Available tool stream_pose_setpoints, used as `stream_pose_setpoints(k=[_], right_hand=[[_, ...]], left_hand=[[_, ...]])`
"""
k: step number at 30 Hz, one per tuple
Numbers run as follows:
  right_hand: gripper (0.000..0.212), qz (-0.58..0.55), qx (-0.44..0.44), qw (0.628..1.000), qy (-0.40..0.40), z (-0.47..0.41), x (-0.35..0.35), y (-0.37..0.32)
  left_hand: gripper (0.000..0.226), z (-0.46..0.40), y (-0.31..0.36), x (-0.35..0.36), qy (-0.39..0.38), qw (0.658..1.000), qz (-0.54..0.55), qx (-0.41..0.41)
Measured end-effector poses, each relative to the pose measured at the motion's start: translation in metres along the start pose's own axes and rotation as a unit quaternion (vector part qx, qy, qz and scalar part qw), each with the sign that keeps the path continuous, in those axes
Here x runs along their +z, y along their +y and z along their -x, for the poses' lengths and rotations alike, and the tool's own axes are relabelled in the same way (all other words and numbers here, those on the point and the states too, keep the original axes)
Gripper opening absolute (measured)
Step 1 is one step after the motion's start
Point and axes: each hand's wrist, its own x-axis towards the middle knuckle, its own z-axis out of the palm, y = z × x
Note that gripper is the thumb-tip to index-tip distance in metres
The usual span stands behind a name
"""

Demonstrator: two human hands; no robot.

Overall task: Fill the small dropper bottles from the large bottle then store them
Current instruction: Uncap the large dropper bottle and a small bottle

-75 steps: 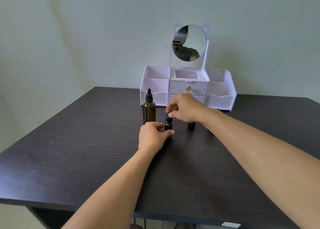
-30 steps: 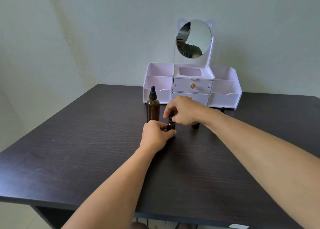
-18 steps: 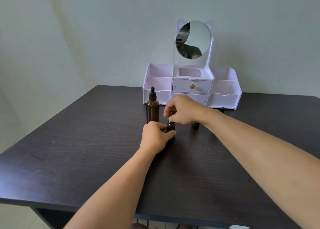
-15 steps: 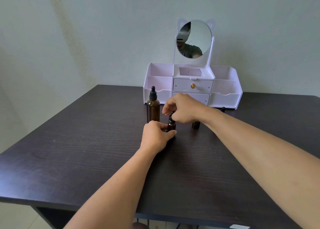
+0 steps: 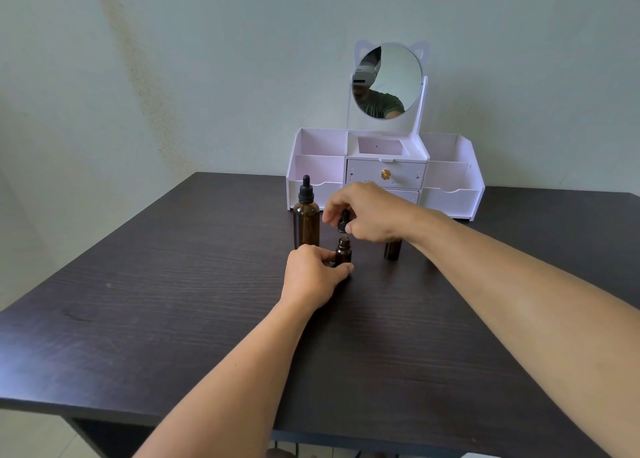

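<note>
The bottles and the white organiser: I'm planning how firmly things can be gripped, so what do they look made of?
Large bottle and small bottle: likely amber glass, glossy, translucent brown with highlights. Dropper cap, pinched by the right hand: matt black, probably rubber bulb on plastic collar. Organiser: smooth white sheet, looks like plastic or coated board; unclear which.

The right hand (image 5: pixel 372 215) covers the top of the second small bottle (image 5: pixel 392 249) at 3 o'clock. The worktop (image 5: pixel 138 319) is cut off at both side edges.
</note>
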Motion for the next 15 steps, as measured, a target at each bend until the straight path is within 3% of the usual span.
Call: stream_pose_setpoints(k=[6,10,15], right_hand=[[0.023,0.021,0.004,0.998,0.055,0.0,-0.013,0.003],[0.006,0.002,0.022,0.991,0.135,0.002,-0.018,0.006],[0.01,-0.083,0.092,0.973,0.193,0.006,0.002,0.013]], left_hand=[[0.034,-0.001,0.002,-0.003,-0.012,1.0,-0.004,-0.009],[0.029,-0.001,0.002,-0.009,-0.02,1.0,-0.02,-0.01],[0.028,0.004,-0.005,-0.023,-0.009,0.999,-0.047,-0.003]])
